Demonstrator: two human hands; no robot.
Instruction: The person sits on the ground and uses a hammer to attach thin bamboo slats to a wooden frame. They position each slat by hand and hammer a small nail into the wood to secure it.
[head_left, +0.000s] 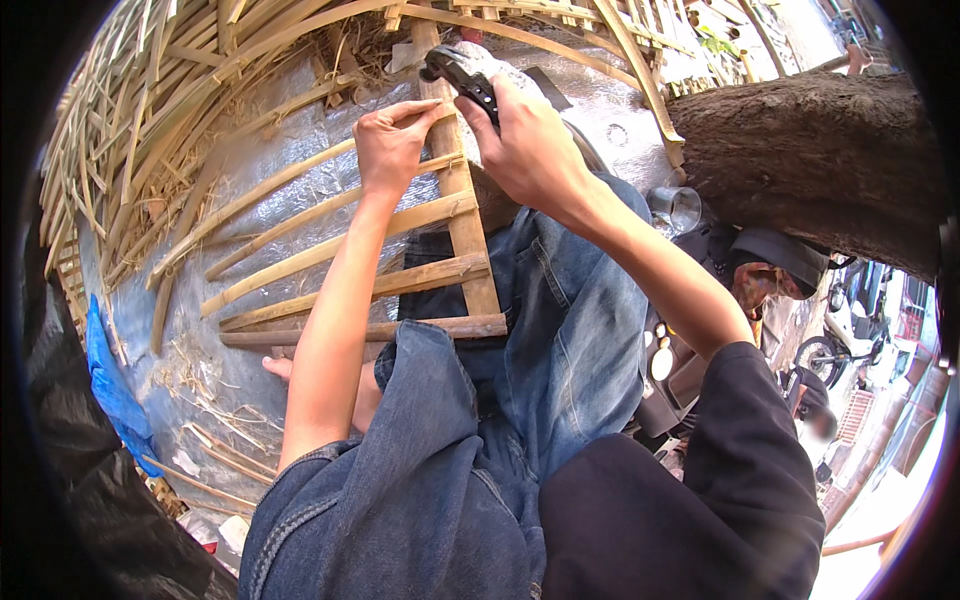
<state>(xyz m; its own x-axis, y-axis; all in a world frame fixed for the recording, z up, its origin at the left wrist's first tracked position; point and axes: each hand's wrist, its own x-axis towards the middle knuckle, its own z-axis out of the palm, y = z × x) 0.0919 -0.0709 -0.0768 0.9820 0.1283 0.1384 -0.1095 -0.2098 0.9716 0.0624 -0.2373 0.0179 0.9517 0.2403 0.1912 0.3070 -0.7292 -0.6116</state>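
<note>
In front of me lies a frame of bamboo slats (335, 253), with several slats set crosswise against one flat upright strip (462, 215). My left hand (388, 148) is closed in a pinch by the strip, at the end of an upper slat; what its fingertips hold is too small to make out. My right hand (525, 140) is wrapped round a black hand tool (462, 82) with small round holes along its side. Its head is above the strip, just beyond my left fingertips. The tool's exact kind does not show.
Many bamboo strips (130, 130) are piled at the far left on a silvery sheet (300, 105). A thick tree trunk (810, 150) is at the right, with a clear cup (678, 208) near it. Blue plastic (115, 385) lies left; a motorcycle (835, 345) stands right.
</note>
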